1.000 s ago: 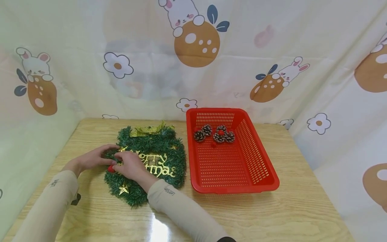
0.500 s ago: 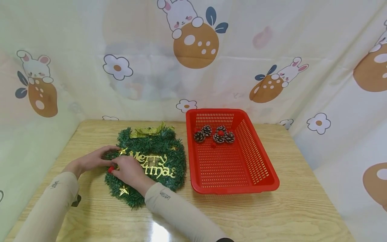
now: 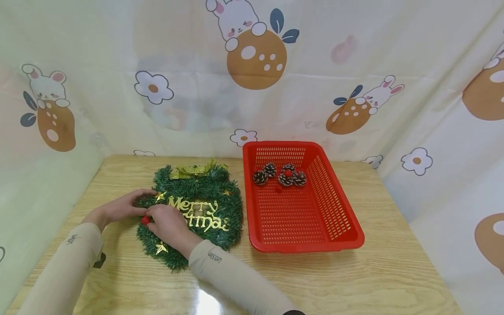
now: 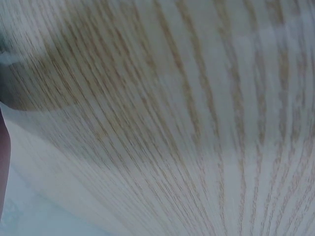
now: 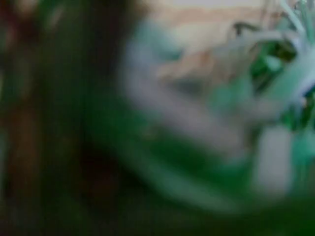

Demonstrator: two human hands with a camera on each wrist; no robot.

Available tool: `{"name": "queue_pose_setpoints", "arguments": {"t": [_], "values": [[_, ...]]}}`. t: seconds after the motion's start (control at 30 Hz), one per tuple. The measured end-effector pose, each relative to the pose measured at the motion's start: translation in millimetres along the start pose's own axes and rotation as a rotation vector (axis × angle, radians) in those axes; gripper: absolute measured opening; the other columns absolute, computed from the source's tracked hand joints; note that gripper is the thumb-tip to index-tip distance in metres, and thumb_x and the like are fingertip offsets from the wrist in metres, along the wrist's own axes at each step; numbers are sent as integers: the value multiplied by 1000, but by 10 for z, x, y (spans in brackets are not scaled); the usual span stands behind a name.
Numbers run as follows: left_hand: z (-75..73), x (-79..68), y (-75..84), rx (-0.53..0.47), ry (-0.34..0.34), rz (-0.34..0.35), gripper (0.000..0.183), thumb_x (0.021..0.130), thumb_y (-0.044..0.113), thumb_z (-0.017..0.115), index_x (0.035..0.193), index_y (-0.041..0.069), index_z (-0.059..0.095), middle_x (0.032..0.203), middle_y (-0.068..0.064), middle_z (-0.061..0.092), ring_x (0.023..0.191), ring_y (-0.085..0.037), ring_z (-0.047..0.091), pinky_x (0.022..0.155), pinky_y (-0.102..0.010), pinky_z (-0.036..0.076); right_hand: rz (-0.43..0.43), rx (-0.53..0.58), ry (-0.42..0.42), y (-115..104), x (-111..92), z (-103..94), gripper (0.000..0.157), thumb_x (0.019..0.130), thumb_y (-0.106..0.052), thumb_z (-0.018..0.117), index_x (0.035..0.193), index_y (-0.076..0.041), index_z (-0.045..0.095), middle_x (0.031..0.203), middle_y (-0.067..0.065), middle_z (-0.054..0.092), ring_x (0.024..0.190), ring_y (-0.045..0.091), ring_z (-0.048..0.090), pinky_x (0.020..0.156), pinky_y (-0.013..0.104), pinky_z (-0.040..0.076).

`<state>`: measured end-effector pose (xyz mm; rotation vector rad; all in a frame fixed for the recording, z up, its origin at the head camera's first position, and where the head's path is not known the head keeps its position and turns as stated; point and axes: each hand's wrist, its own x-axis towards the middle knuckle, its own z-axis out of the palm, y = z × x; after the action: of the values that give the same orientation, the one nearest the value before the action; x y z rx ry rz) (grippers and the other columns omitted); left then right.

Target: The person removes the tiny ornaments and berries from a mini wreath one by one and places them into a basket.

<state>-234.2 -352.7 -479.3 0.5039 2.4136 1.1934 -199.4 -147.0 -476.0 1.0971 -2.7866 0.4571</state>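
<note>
A green Christmas wreath (image 3: 204,186) lies flat on the table, with gold "Merry Christmas" lettering (image 3: 212,222), gold stars (image 3: 161,248) and a gold bow (image 3: 193,170). My left hand (image 3: 122,206) holds the wreath's left side, finger and thumb spread across the greenery. Over the same side, my right hand (image 3: 169,222) pinches a small red ball (image 3: 145,220) against the wreath; its fingertips are partly hidden. Blurred green sprigs (image 5: 275,83) fill the right wrist view. The left wrist view shows mostly tabletop (image 4: 197,123).
Right of the wreath stands a red plastic basket (image 3: 307,247). Several pinecones (image 3: 260,177) lie at its back, with a red ball (image 3: 288,173) among them. A printed curtain (image 3: 189,118) hangs behind the wooden table (image 3: 378,262).
My right hand has shifted slightly down and left toward the red ball, uncovering more of the lettering. My left hand has stayed in place.
</note>
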Motion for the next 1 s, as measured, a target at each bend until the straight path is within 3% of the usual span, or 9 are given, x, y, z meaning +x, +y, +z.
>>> {"name": "queue_pose_setpoints", "arguments": {"t": [0.2, 0.5, 0.6, 0.77, 0.87, 1.0], "values": [[3, -1, 10, 6, -2, -2, 62, 97, 22, 63, 148, 2, 36, 151, -27, 31, 136, -51, 28, 104, -66, 29, 13, 28, -16, 8, 2, -46, 22, 91, -34, 70, 112, -26, 74, 114, -16, 68, 102, 0, 62, 83, 11, 47], [-18, -23, 37, 14, 1, -14, 61, 97, 20, 62, 149, 2, 35, 151, -28, 30, 136, -51, 28, 103, -67, 29, 34, 108, -31, 5, 24, -142, 19, 91, -34, 70, 108, -26, 75, 104, -16, 70, 93, -2, 62, 81, 11, 46], [-12, -25, 44, 12, -3, -16, 61, 97, 20, 62, 149, 2, 35, 151, -29, 29, 136, -51, 27, 103, -67, 30, 63, 149, -20, 15, 28, -172, 22, 91, -33, 71, 110, -24, 75, 102, -14, 72, 82, -3, 62, 77, 10, 46], [-2, -23, 51, 2, -7, -21, 63, 96, 19, 64, 148, 0, 34, 149, -30, 30, 134, -51, 30, 101, -66, 33, 165, 299, -8, 46, 35, -243, 23, 92, -32, 70, 112, -23, 75, 104, -11, 72, 48, -3, 46, 66, 11, 44], [-2, -20, 55, -5, -7, -45, 66, 95, 22, 65, 149, 1, 33, 147, -29, 33, 133, -49, 33, 101, -63, 35, 263, 409, 1, 64, 43, -325, 26, 91, -33, 71, 115, -23, 74, 112, -11, 70, 39, 0, 36, 57, 12, 41], [8, -10, 71, 11, 6, -94, 71, 94, 29, 67, 150, 3, 32, 151, -28, 29, 136, -50, 27, 103, -67, 30, 355, 514, 32, 107, 74, -473, 27, 90, -33, 72, 116, -25, 74, 109, -11, 70, 50, 0, 43, 48, 16, 38]]}}
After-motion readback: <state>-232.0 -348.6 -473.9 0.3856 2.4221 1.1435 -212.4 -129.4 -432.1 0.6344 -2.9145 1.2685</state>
